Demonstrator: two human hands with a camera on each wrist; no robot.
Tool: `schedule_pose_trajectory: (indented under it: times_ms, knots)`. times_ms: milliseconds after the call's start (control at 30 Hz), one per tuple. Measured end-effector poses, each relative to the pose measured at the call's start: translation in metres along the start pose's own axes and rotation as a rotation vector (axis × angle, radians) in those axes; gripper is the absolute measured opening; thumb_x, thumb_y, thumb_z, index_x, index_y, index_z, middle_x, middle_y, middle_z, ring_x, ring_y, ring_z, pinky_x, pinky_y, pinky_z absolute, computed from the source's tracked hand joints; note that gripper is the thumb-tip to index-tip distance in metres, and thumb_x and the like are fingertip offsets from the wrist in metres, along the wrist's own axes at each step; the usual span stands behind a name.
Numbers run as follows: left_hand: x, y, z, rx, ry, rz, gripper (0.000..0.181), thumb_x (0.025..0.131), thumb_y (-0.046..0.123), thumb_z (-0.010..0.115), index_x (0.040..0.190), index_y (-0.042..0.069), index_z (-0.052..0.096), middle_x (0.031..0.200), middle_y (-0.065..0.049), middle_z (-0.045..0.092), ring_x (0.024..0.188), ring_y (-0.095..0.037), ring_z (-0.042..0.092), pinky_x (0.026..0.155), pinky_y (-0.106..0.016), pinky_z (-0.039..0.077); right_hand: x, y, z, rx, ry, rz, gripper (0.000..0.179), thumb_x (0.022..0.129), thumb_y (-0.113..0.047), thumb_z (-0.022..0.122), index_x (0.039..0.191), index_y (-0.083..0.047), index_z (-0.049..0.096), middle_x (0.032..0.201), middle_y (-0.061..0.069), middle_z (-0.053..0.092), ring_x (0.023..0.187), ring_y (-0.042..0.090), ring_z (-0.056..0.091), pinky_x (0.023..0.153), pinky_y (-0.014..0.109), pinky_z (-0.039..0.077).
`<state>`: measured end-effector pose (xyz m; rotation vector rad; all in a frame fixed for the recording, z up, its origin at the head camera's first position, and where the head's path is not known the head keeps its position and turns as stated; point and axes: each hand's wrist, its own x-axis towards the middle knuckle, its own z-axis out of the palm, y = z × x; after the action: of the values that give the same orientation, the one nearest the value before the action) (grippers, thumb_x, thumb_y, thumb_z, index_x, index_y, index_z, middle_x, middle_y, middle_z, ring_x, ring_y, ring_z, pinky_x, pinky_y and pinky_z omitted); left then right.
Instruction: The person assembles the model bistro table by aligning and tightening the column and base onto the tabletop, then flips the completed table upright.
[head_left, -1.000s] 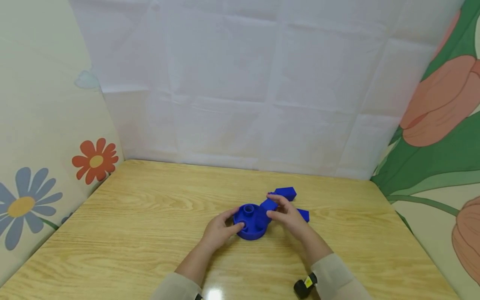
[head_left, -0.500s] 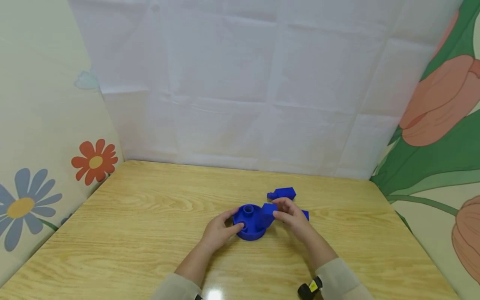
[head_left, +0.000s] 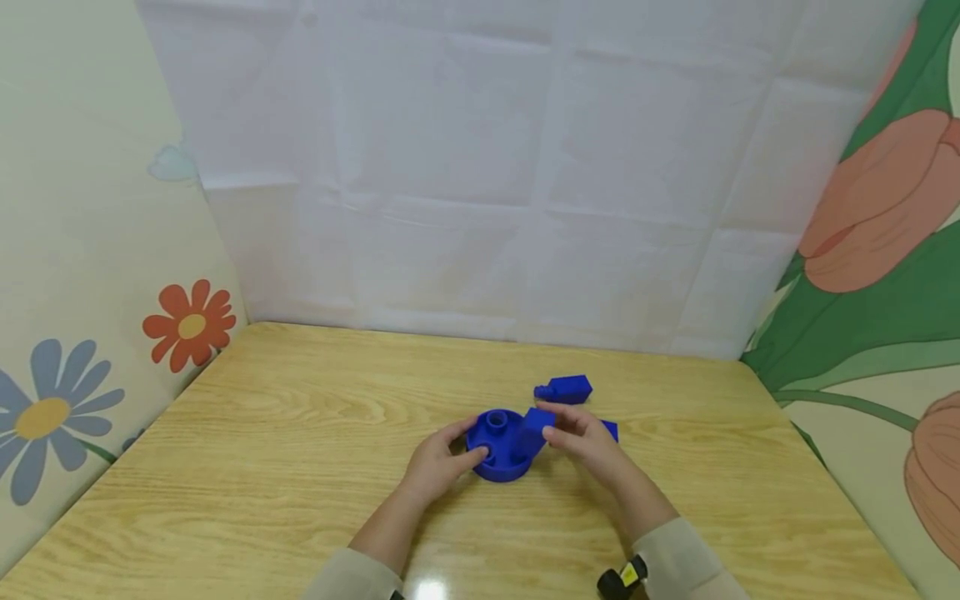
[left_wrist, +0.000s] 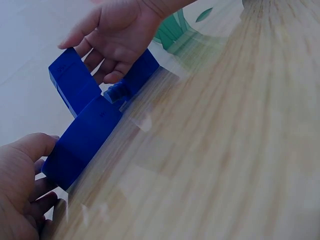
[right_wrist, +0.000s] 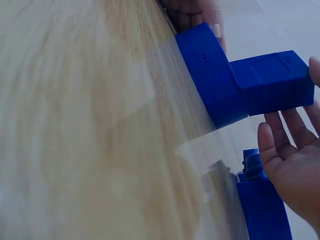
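Observation:
My left hand (head_left: 442, 460) holds the near left side of a round, shallow blue base (head_left: 501, 473), thumb over its rim. Hollow round sockets show inside the base. A squared blue leg block (head_left: 537, 421) stands up from the base's right side, leaning slightly right; its lower end is hidden inside. My right hand (head_left: 588, 442) pinches the top of this block between thumb and fingers. From the right wrist view, the block (right_wrist: 272, 82) juts out of the base (right_wrist: 207, 70), near the right hand (right_wrist: 297, 165). In the left wrist view the left hand (left_wrist: 22, 185) grips the base's edge.
Behind the right hand, a second blue leg (head_left: 570, 389) with a threaded end lies on the wooden table (head_left: 300, 417). Another blue piece (head_left: 611, 430) is partly hidden by the right hand. A white cloth (head_left: 450, 208) hangs behind the table, with flowered panels at both sides.
The right hand has shifted slightly right and regripped the block, which has turned and sits a little lower. Its fingers now uncover the second leg's threaded end. The left hand stays put.

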<state>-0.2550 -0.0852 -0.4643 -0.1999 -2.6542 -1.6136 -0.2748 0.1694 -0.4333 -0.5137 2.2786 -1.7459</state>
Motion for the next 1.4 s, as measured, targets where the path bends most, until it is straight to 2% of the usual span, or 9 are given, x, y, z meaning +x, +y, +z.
schedule_pose_trajectory:
  times_ms: [200, 433, 633, 800, 967, 1200, 1400]
  knots:
    - [-0.001, 0.001, 0.0, -0.009, -0.003, -0.007, 0.054, 0.085, 0.024, 0.075, 0.134, 0.006, 0.06, 0.136, -0.02, 0.059, 0.131, -0.04, 0.05, 0.11, -0.055, 0.038, -0.003, -0.001, 0.006, 0.017, 0.053, 0.006, 0.051, 0.095, -0.017, 0.063, 0.141, 0.001, 0.049, 0.103, 0.0, 0.05, 0.092, 0.011, 0.051, 0.083, 0.025, 0.052]
    - [-0.001, 0.001, 0.0, -0.011, -0.009, -0.013, 0.053, 0.085, 0.023, 0.075, 0.133, 0.006, 0.06, 0.135, -0.02, 0.059, 0.13, -0.039, 0.051, 0.11, -0.054, 0.038, -0.004, -0.006, 0.021, 0.042, 0.229, 0.087, 0.048, 0.087, -0.014, 0.074, 0.133, -0.007, 0.06, 0.113, 0.007, 0.061, 0.094, 0.013, 0.055, 0.079, 0.023, 0.051]
    - [-0.001, 0.002, -0.001, -0.027, -0.014, -0.021, 0.055, 0.085, 0.024, 0.076, 0.134, 0.006, 0.059, 0.136, -0.02, 0.059, 0.13, -0.04, 0.05, 0.11, -0.055, 0.038, -0.004, -0.006, 0.03, 0.023, 0.339, 0.102, 0.046, 0.085, -0.019, 0.077, 0.129, -0.011, 0.065, 0.119, 0.007, 0.065, 0.095, 0.013, 0.058, 0.078, 0.022, 0.052]
    - [0.002, 0.002, -0.001, -0.046, -0.023, -0.04, 0.056, 0.085, 0.024, 0.076, 0.134, 0.006, 0.059, 0.137, -0.02, 0.058, 0.132, -0.04, 0.049, 0.111, -0.055, 0.036, -0.004, -0.005, 0.032, 0.017, 0.355, 0.074, 0.048, 0.085, -0.018, 0.076, 0.13, -0.008, 0.063, 0.12, 0.01, 0.066, 0.095, 0.012, 0.06, 0.078, 0.021, 0.053]
    - [0.005, 0.001, 0.0, -0.061, -0.032, -0.038, 0.057, 0.085, 0.024, 0.076, 0.135, 0.006, 0.058, 0.138, -0.02, 0.057, 0.133, -0.039, 0.048, 0.112, -0.055, 0.035, -0.004, -0.005, 0.035, 0.057, 0.367, 0.054, 0.048, 0.086, -0.014, 0.075, 0.132, -0.006, 0.061, 0.116, 0.013, 0.067, 0.092, 0.01, 0.061, 0.077, 0.02, 0.054]
    - [0.002, -0.002, 0.001, -0.051, -0.018, -0.002, 0.054, 0.086, 0.023, 0.075, 0.134, 0.004, 0.059, 0.136, -0.02, 0.059, 0.13, -0.039, 0.051, 0.111, -0.054, 0.038, -0.006, -0.002, 0.041, 0.056, 0.383, 0.032, 0.048, 0.089, -0.013, 0.072, 0.134, -0.007, 0.059, 0.115, 0.014, 0.068, 0.087, 0.009, 0.06, 0.074, 0.019, 0.052]
    - [0.002, -0.002, -0.001, -0.028, 0.012, 0.023, 0.049, 0.089, 0.022, 0.072, 0.132, 0.002, 0.059, 0.132, -0.02, 0.061, 0.127, -0.038, 0.054, 0.109, -0.053, 0.04, -0.006, -0.002, 0.041, 0.049, 0.367, 0.028, 0.049, 0.09, -0.015, 0.071, 0.136, -0.007, 0.057, 0.121, 0.014, 0.066, 0.094, 0.013, 0.061, 0.078, 0.022, 0.053]
